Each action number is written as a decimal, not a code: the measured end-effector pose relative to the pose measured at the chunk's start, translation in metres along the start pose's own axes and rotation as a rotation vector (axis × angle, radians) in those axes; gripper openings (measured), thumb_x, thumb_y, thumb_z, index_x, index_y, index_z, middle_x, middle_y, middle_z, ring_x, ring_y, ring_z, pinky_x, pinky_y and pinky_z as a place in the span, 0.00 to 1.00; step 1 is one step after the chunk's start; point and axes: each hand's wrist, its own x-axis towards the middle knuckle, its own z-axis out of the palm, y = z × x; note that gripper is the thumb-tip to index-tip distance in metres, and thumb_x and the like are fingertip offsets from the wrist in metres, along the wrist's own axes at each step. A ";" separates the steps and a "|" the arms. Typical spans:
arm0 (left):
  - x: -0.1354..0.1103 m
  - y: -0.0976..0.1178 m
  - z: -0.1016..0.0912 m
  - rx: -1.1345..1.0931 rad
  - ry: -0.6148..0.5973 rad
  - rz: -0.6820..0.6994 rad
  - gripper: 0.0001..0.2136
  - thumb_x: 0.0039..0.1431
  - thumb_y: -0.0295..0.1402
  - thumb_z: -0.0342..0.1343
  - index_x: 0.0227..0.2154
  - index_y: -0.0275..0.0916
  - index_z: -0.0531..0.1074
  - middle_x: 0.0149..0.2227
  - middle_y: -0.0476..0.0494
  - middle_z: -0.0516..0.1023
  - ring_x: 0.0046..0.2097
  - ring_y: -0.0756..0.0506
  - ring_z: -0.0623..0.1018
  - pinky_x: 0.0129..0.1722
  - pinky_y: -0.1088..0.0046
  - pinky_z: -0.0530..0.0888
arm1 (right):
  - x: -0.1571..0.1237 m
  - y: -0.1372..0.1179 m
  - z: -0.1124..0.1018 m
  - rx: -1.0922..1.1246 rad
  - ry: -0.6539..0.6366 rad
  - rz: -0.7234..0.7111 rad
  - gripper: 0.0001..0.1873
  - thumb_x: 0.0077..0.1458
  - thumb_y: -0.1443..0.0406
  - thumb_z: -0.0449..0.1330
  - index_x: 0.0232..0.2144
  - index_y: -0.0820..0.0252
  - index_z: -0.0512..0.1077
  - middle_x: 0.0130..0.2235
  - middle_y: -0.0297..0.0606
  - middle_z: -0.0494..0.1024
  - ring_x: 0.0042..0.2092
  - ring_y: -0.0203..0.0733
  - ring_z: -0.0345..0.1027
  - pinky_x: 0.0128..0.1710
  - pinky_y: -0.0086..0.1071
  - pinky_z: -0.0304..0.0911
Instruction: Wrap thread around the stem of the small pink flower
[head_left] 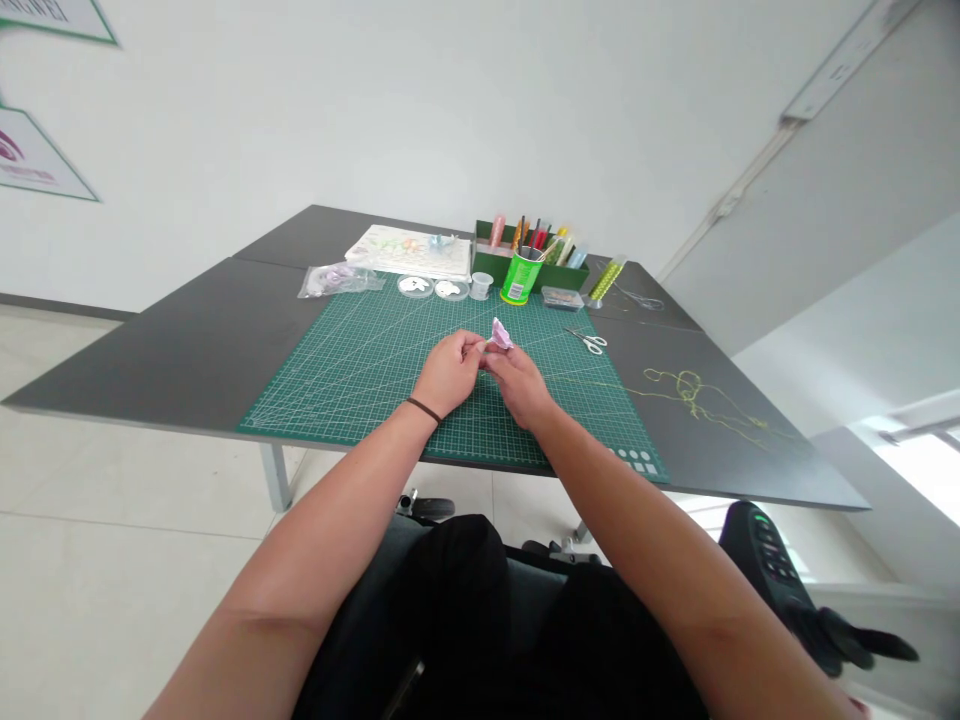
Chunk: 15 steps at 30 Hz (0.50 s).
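Observation:
My left hand (450,372) and my right hand (520,384) meet above the green cutting mat (352,350), their fingertips pressed together. A small pale pink flower (501,334) stands up out of the fingers of my right hand. My left thumb and fingers pinch close to its narrow base; what exactly they grip is hidden. Yellow-green thread (688,390) lies in a loose tangle to the right, with a strand running over the mat towards my right hand. White-handled scissors (591,343) lie on the mat, right of my hands.
Behind the mat's middle stand a green can (520,280) of tools and a dark green box (491,262) of coloured tubes. A small clear cup (481,286), round dishes with white pieces (415,286), a plastic bag (339,280) and a white sheet (409,252) are further left. One thread spool (607,280) stands right.

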 end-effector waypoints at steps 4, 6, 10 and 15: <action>0.000 0.000 0.001 0.006 0.027 -0.008 0.06 0.63 0.31 0.50 0.35 0.36 0.72 0.34 0.45 0.79 0.37 0.48 0.76 0.42 0.69 0.73 | -0.006 -0.008 0.003 0.014 0.075 0.045 0.12 0.53 0.54 0.56 0.31 0.55 0.63 0.21 0.24 0.62 0.22 0.32 0.57 0.27 0.30 0.59; 0.000 0.000 0.001 0.016 0.036 0.005 0.06 0.63 0.30 0.50 0.35 0.36 0.72 0.35 0.45 0.79 0.38 0.48 0.77 0.43 0.69 0.73 | -0.011 -0.013 0.001 -0.150 0.128 0.000 0.11 0.54 0.55 0.56 0.30 0.55 0.63 0.21 0.24 0.61 0.21 0.32 0.53 0.23 0.29 0.53; 0.001 -0.002 0.004 0.065 0.033 0.015 0.06 0.63 0.30 0.50 0.35 0.37 0.71 0.36 0.44 0.79 0.40 0.47 0.76 0.45 0.68 0.72 | -0.018 -0.017 -0.003 -0.497 0.203 -0.124 0.10 0.55 0.57 0.55 0.27 0.56 0.65 0.20 0.26 0.62 0.23 0.33 0.55 0.25 0.29 0.52; 0.001 -0.007 0.007 0.134 0.030 0.025 0.06 0.64 0.30 0.49 0.36 0.37 0.70 0.37 0.43 0.78 0.41 0.46 0.76 0.45 0.66 0.72 | -0.025 -0.016 -0.006 -0.701 0.186 -0.246 0.08 0.56 0.60 0.55 0.29 0.57 0.68 0.21 0.27 0.64 0.23 0.34 0.56 0.27 0.29 0.54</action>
